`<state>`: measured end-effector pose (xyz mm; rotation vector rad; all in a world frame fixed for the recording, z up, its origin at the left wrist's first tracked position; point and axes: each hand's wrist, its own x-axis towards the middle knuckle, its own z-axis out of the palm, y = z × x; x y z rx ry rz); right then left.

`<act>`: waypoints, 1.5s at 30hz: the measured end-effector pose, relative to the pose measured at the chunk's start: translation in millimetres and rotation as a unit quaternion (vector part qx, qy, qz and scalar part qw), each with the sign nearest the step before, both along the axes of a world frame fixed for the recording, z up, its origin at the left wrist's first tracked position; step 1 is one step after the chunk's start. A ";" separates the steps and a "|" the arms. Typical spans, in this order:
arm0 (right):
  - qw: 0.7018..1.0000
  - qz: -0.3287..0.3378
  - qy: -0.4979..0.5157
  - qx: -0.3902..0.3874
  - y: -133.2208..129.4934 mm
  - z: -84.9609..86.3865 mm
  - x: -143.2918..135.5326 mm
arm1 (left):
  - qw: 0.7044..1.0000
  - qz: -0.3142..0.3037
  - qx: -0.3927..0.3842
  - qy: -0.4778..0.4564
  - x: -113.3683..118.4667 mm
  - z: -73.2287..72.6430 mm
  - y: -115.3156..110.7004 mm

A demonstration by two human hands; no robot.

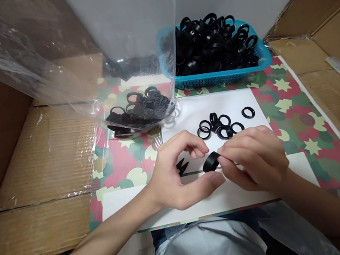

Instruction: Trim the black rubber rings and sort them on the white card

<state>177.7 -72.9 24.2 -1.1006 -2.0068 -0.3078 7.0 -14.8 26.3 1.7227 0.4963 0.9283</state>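
Left fingers (pixel 191 140) curl apart; right fingers (pixel 239 153) pinch together.

Dim corners; glare on plastic bag (pixel 79 79); edges stretched.

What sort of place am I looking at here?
Probably a workbench for small parts: a blue plastic basket heaped with round black rings, a clear plastic bag with more in its bottom, and the right hand holding one such ring.

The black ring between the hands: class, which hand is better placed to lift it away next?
Probably the right hand: it appears to pinch the black ring by its edge, while the left hand's thumb and fingers stand spread apart.
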 end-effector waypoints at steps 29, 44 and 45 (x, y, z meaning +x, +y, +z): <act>0.947 0.111 0.272 -0.131 1.1 -4.6 -3.9 | 0.997 -0.004 -0.081 -0.006 2.5 0.7 -8.5; 0.852 0.008 0.428 -0.301 15.3 -34.0 10.0 | 0.799 0.089 0.365 0.470 -34.5 -11.8 -5.7; 0.846 0.011 0.441 -0.299 16.7 -34.8 10.6 | 0.780 0.093 0.377 0.491 -39.4 -14.3 -12.5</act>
